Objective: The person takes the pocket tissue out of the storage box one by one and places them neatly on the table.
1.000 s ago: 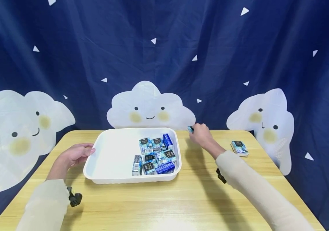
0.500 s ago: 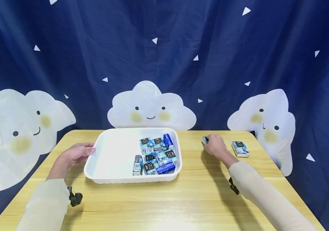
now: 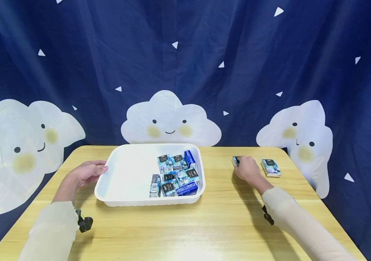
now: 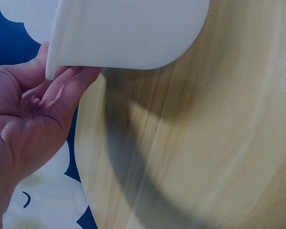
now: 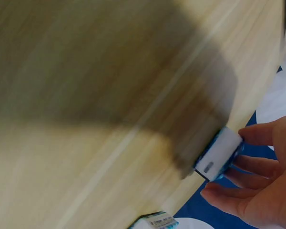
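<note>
At the far right part of the table, my right hand (image 3: 250, 169) pinches a small blue-and-black patterned box (image 5: 220, 153) between thumb and fingers, low over the wood. Beside it to the right lies a second such box (image 3: 271, 168), flat on the table. My left hand (image 3: 87, 173) grips the left rim of a white plastic tray (image 3: 120, 170), thumb over the edge and fingers beneath, as the left wrist view shows. Several of the same small boxes (image 3: 187, 176) fill the tray's right half, some flat, some on edge. What is printed on them is too small to read.
A light wooden table (image 3: 159, 232) carries everything. Behind it hangs a dark blue curtain (image 3: 185, 72) with cloud and triangle prints, close against the back edge. Bare wood shows in front of the tray and between it and my right hand.
My right hand has moved right and lower with its box, from near the tray's back right corner to a spot beside the box on the table. The left hand holds still.
</note>
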A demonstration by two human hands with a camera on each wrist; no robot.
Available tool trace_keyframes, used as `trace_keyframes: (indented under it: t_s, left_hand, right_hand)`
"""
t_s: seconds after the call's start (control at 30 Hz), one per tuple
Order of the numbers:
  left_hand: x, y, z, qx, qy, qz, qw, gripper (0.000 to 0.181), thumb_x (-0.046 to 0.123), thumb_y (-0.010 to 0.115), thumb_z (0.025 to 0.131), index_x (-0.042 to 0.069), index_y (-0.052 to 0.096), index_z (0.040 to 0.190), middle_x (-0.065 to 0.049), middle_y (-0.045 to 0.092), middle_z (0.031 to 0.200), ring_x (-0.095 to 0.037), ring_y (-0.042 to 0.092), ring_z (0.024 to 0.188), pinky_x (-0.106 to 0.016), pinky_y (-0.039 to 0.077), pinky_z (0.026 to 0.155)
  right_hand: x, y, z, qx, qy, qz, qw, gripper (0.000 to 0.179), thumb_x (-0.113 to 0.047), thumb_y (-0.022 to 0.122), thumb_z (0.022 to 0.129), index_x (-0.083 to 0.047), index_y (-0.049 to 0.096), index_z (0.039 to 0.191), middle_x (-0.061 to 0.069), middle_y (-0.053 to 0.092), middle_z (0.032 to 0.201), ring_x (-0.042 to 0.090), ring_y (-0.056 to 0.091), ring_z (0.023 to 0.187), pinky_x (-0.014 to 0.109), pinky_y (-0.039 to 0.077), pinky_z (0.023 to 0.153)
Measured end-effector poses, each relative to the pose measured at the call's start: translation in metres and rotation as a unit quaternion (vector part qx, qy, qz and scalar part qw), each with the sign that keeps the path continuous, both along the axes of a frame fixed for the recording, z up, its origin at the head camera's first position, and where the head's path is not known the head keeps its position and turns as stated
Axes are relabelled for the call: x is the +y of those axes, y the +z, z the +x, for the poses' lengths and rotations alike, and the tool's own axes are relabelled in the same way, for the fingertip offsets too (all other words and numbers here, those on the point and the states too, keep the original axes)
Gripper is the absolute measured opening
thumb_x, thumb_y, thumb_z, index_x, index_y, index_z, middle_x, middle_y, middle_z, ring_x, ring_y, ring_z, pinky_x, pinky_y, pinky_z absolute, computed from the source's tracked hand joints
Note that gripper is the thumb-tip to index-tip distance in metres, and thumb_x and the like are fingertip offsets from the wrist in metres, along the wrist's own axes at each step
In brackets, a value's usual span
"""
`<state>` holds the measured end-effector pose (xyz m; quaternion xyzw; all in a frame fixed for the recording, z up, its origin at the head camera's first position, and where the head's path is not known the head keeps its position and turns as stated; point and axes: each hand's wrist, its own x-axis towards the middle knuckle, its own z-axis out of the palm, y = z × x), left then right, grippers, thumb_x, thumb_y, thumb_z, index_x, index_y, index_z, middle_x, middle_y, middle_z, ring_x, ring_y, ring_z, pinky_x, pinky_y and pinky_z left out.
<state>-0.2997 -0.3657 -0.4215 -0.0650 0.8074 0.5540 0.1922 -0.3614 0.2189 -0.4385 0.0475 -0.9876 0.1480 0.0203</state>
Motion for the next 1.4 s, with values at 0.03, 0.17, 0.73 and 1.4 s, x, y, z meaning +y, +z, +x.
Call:
trace_keyframes:
  t_s: [0.03,0.17,0.73,1.4]
  left_hand:
    - [0.000,0.000,0.000,0.000,0.002,0.001,1.0000,0.065,0.021,0.055,0.105,-0.010,0.024,0.155,0.011,0.068,0.095,-0.004,0.065,0.087,-0.023,0.059,0.078]
    - [0.000,-0.001,-0.002,0.000,0.001,-0.001,1.0000,0.065,0.021,0.054,0.106,-0.010,0.024,0.155,0.012,0.068,0.095,-0.003,0.065,0.086,-0.023,0.059,0.078]
    - [0.000,-0.002,-0.001,0.001,-0.004,0.021,0.9998,0.067,0.020,0.056,0.105,-0.012,0.025,0.153,0.012,0.070,0.095,-0.005,0.067,0.087,-0.024,0.060,0.079]
    - [-0.001,-0.003,0.000,0.001,0.005,0.015,0.9999,0.066,0.020,0.055,0.106,-0.010,0.023,0.155,0.012,0.069,0.095,-0.004,0.066,0.087,-0.023,0.060,0.079]
  right_hand:
    - [0.000,0.001,0.000,0.004,-0.002,0.000,1.0000,0.042,-0.011,0.055,0.093,0.006,0.063,0.131,0.034,0.067,0.111,0.033,0.061,0.078,0.037,0.048,0.056]
    - [0.002,0.003,-0.002,0.030,-0.003,-0.015,0.9994,0.028,-0.015,0.057,0.094,0.006,0.068,0.109,0.029,0.067,0.094,0.034,0.060,0.073,0.041,0.049,0.058]
    - [0.010,-0.001,0.006,0.010,0.026,-0.017,0.9995,0.043,-0.010,0.054,0.095,0.010,0.060,0.133,0.033,0.068,0.111,0.027,0.056,0.067,0.037,0.047,0.060]
    - [0.053,-0.004,0.012,0.032,-0.001,0.012,0.9994,0.045,-0.013,0.053,0.096,0.008,0.059,0.136,0.038,0.063,0.121,0.040,0.062,0.073,0.045,0.050,0.063]
